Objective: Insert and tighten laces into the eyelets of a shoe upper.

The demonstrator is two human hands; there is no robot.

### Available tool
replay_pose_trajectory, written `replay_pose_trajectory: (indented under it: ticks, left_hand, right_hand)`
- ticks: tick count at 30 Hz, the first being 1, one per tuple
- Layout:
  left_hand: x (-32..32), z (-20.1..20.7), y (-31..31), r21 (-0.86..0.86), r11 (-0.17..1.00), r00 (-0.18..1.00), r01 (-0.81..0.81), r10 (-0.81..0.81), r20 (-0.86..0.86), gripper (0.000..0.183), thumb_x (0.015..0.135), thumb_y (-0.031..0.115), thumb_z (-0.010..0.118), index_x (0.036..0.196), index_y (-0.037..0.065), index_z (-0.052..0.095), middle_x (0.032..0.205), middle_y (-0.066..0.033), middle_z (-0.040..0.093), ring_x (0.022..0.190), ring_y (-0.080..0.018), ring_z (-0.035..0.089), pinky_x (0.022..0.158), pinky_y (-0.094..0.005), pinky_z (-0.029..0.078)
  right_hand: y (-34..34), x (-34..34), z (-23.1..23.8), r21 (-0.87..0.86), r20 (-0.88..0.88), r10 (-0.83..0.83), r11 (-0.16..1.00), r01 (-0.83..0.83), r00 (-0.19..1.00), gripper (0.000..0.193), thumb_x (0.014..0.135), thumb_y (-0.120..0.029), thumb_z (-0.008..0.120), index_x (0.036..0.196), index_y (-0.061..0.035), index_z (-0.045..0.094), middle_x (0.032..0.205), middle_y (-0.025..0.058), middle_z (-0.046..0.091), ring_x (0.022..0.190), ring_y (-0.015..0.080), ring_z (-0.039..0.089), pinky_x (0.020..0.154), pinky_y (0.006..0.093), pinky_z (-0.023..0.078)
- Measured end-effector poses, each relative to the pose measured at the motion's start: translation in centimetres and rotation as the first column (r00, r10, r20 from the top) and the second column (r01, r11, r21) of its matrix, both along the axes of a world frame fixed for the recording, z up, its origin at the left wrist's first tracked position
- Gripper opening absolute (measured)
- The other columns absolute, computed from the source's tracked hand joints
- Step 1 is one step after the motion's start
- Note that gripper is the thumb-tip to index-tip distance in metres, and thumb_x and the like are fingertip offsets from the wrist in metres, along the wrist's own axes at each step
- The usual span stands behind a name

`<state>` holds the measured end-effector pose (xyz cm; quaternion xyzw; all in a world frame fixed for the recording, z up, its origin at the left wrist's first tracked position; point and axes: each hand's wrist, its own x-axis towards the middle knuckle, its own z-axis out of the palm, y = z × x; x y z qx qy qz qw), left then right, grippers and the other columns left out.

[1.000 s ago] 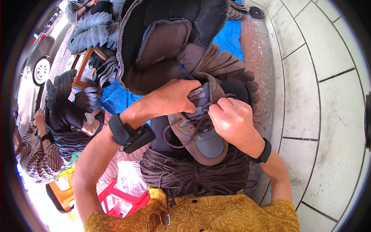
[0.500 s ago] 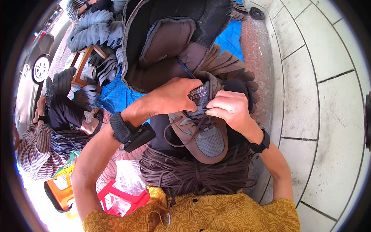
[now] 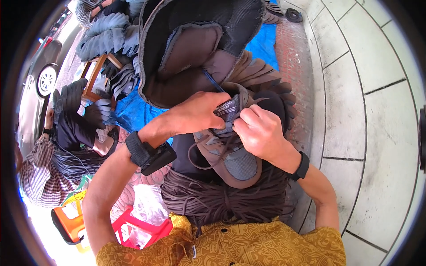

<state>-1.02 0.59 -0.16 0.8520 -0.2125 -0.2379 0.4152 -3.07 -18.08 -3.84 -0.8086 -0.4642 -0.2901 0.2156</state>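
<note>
red plastic stool (image 3: 162,228) at lower left, left hand (image 3: 199,113) gripping the tongue (image 3: 227,116) of a brown-and-grey shoe (image 3: 242,165), its toe pointing toward the person over bundled brown cords (image 3: 222,201), right hand (image 3: 262,133) pinching the lacing (image 3: 228,142)

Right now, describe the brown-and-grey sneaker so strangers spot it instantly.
At the bottom edge, find the mustard-yellow patterned shirt, then the thick bundle of dark brown laces above it. Overlapping its top, under the bare left hand and right hand, is the brown-and-grey sneaker, set apart by its rounded grey mesh toe.
</note>
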Motion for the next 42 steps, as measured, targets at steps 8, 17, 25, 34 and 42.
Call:
replay_pose_trajectory:
  ticks: [8, 17, 25, 34, 42]
  left_hand:
    - [0.0, 0.2, 0.2, 0.062, 0.997, 0.999, 0.053, -0.053, -0.002, 0.038, 0.067, 0.009, 0.063, 0.100, -0.001, 0.050, 0.087, -0.0182, 0.058, 0.082, -0.0272, 0.058, 0.073, -0.0346, 0.044]
    - [-0.8, -0.3, -0.3, 0.072, 0.997, 0.995, -0.010, 0.003, 0.098, 0.040, 0.064, 0.005, 0.064, 0.101, -0.002, 0.049, 0.086, -0.0216, 0.058, 0.082, -0.0355, 0.059, 0.069, -0.0376, 0.045]
    - [-1.3, -1.5, 0.0, 0.051, 0.998, 0.959, -0.031, 0.015, 0.284, 0.036, 0.064, 0.005, 0.064, 0.096, -0.002, 0.048, 0.081, -0.0220, 0.057, 0.079, -0.0367, 0.058, 0.067, -0.0382, 0.044]
    - [-1.2, -1.5, 0.0, 0.001, 1.000, 0.972, 0.003, -0.003, 0.236, 0.032, 0.065, 0.006, 0.061, 0.094, -0.001, 0.047, 0.079, -0.0231, 0.056, 0.077, -0.0393, 0.056, 0.066, -0.0416, 0.044]
    - [-0.9, -1.3, 0.1, -0.049, 0.998, 0.972, -0.045, 0.055, 0.227, 0.033, 0.066, 0.003, 0.060, 0.097, -0.002, 0.048, 0.081, -0.0214, 0.055, 0.072, -0.0324, 0.056, 0.065, -0.0346, 0.044]
  right_hand:
    - [-0.5, 2.0, -0.6, 0.052, -0.130, 0.235, 0.972, -0.230, 0.963, 0.017, 0.060, -0.011, 0.064, 0.060, -0.0068, 0.048, 0.067, 0.0029, 0.042, 0.061, 0.0165, 0.049, 0.046, 0.0290, 0.042]
    - [-0.4, 0.4, 0.5, -0.112, -0.095, 0.025, 0.993, -0.036, 0.995, 0.013, 0.056, -0.009, 0.060, 0.057, -0.0070, 0.047, 0.064, 0.0032, 0.041, 0.061, 0.0165, 0.051, 0.046, 0.0282, 0.042]
    - [-0.8, 2.8, -0.3, -0.017, -0.116, 0.290, 0.956, -0.293, 0.950, 0.016, 0.055, -0.009, 0.065, 0.060, -0.0064, 0.049, 0.063, 0.0037, 0.042, 0.055, 0.0185, 0.049, 0.045, 0.0295, 0.041]
    - [-0.8, 2.6, -0.4, 0.081, -0.194, 0.320, 0.947, -0.310, 0.927, 0.020, 0.058, -0.010, 0.066, 0.059, -0.0071, 0.047, 0.065, 0.0036, 0.043, 0.059, 0.0175, 0.052, 0.046, 0.0292, 0.042]
    - [-1.2, 1.4, 0.4, 0.000, -0.165, 0.166, 0.986, -0.168, 0.972, 0.022, 0.054, -0.012, 0.069, 0.063, -0.0081, 0.049, 0.066, 0.0028, 0.042, 0.061, 0.0175, 0.050, 0.051, 0.0294, 0.043]
